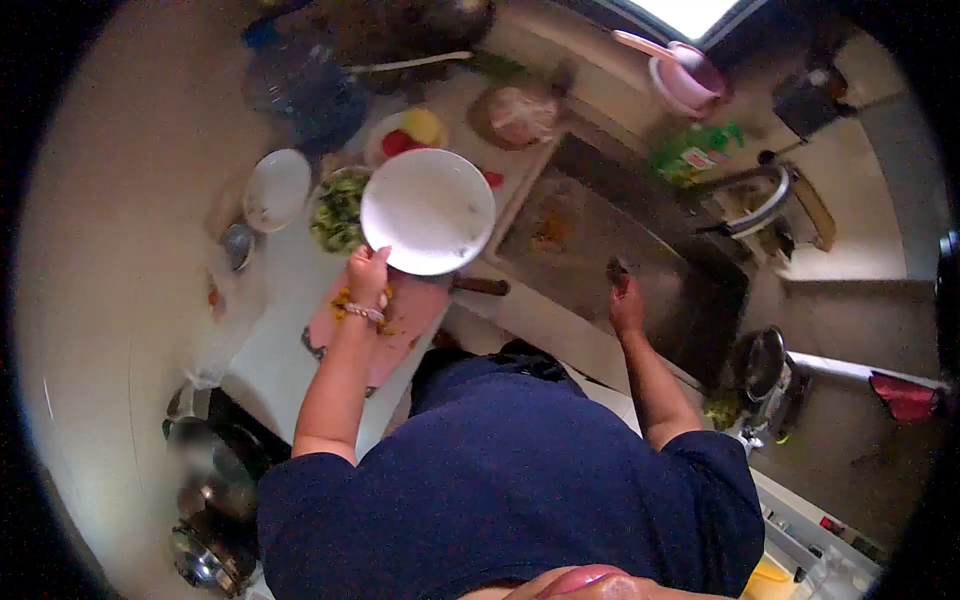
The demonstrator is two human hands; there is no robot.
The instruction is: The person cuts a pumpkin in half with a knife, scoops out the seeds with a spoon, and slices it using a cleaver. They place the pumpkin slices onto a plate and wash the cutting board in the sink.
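My left hand (pixel 368 275) grips the near rim of a white plate (pixel 428 210), holding it over the counter with its inner face up. Beneath that hand and wrist lies a pink cutting board (pixel 400 345) with small yellow pieces on it. A knife with a brown handle (pixel 482 286) rests by the board's right side. Partly behind the plate stands a bowl of chopped green vegetables (pixel 340 212). My right hand (pixel 626 300) is over the near part of the sink (pixel 640 220); its fingertips are dark and blurred, so whether they hold anything is unclear.
A white dish (pixel 277 190) stands at the left wall. Farther back are a large blue bottle (pixel 305 95) and a plastic bag (pixel 522 115). Around the sink are a green detergent bottle (pixel 695 155), a curved faucet (pixel 765 205) and a pink bowl (pixel 690 80).
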